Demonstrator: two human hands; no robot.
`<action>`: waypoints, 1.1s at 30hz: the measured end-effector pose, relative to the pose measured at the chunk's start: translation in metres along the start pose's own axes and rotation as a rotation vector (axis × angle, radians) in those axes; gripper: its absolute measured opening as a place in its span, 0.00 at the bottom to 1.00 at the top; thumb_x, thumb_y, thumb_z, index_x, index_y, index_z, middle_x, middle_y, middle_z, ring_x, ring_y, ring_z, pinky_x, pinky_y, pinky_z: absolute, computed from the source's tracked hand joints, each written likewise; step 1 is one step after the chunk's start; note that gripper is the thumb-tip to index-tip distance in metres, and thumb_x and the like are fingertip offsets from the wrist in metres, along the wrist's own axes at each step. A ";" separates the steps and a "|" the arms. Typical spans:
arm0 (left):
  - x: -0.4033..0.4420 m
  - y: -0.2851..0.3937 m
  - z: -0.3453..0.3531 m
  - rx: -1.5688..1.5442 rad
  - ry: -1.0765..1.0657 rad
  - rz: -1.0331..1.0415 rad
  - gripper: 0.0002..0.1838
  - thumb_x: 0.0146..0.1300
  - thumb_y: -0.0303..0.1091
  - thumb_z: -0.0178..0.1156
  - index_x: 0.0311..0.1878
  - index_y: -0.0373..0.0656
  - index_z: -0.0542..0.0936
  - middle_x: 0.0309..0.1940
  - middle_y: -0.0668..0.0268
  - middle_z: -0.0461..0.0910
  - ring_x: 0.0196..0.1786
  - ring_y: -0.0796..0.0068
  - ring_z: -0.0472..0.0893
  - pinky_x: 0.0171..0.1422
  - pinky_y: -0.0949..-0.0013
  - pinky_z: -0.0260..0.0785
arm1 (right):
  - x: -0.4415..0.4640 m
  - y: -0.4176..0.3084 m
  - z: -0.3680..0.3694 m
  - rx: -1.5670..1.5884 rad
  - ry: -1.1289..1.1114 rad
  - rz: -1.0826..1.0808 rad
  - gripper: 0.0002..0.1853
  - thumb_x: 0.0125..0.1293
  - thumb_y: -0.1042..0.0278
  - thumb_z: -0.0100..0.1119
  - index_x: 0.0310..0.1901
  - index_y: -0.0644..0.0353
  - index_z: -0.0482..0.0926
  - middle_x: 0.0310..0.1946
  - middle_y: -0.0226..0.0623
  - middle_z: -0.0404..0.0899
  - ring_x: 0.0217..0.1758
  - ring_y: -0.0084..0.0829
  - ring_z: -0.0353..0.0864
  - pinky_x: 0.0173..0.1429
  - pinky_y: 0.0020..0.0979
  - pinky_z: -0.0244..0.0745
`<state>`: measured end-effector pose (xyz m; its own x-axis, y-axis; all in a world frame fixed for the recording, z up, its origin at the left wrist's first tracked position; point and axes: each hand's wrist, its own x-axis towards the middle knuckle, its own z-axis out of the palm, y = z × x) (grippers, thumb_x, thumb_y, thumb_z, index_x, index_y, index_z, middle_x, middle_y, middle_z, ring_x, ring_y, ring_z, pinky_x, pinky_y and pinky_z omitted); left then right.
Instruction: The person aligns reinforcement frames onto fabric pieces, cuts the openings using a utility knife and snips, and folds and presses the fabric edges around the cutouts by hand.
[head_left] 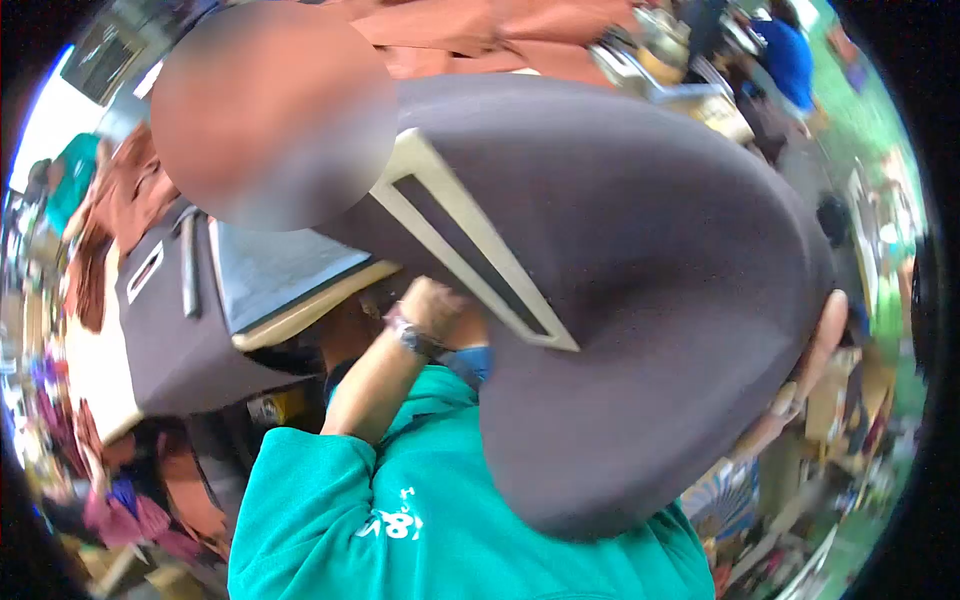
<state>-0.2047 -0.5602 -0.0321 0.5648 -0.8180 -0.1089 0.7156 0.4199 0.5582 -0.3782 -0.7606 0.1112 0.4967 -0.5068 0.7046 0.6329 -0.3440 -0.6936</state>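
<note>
- Slotted piece (185,350), tool (190,270) on it.
- Slab (285,275), just beside the tool.
- Left hand (435,305), by the panel's left edge; fingers hidden, cannot tell whether it grips.
- Panel (660,220), before the green shirt (310,510), pale frame (482,240) on its face.
- Right hand (803,380), fingers along the panel's right edge; thumb hidden, grip unclear.

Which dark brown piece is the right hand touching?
The large, rounded dark brown piece bearing a beige triangle; the one with a white-edged slot lies at left.
</note>
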 end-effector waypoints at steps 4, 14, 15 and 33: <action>-0.068 0.065 -0.009 0.020 0.161 0.399 0.28 0.65 0.52 0.50 0.60 0.41 0.70 0.50 0.63 0.76 0.52 0.67 0.75 0.62 0.64 0.65 | -0.010 0.009 0.067 0.170 0.090 0.353 0.34 0.55 0.82 0.50 0.67 0.70 0.56 0.64 0.53 0.62 0.66 0.37 0.63 0.70 0.34 0.52; -0.139 0.077 0.010 0.397 0.633 0.507 0.07 0.63 0.32 0.58 0.38 0.38 0.79 0.43 0.65 0.80 0.45 0.81 0.76 0.51 0.74 0.67 | -0.018 0.029 0.137 0.301 0.062 0.398 0.34 0.53 0.88 0.49 0.65 0.68 0.59 0.63 0.50 0.63 0.63 0.36 0.67 0.68 0.33 0.58; -0.137 0.092 0.005 0.467 0.606 0.500 0.05 0.63 0.29 0.58 0.36 0.39 0.80 0.40 0.67 0.81 0.42 0.84 0.77 0.49 0.76 0.68 | -0.017 0.030 0.139 0.328 0.052 0.389 0.34 0.53 0.87 0.49 0.65 0.68 0.59 0.63 0.50 0.63 0.63 0.37 0.67 0.68 0.33 0.58; -0.117 0.210 0.005 0.611 0.159 0.345 0.11 0.55 0.29 0.67 0.39 0.35 0.81 0.37 0.66 0.81 0.41 0.81 0.78 0.48 0.74 0.71 | 0.033 0.049 0.289 -0.699 -0.752 -0.633 0.26 0.50 0.72 0.60 0.54 0.44 0.77 0.66 0.47 0.58 0.69 0.47 0.56 0.71 0.49 0.47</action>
<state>-0.1224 -0.3779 0.1018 0.8039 -0.5913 0.0642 0.1538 0.3109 0.9379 -0.1588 -0.5655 0.1438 0.5833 0.4135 0.6992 0.5468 -0.8364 0.0386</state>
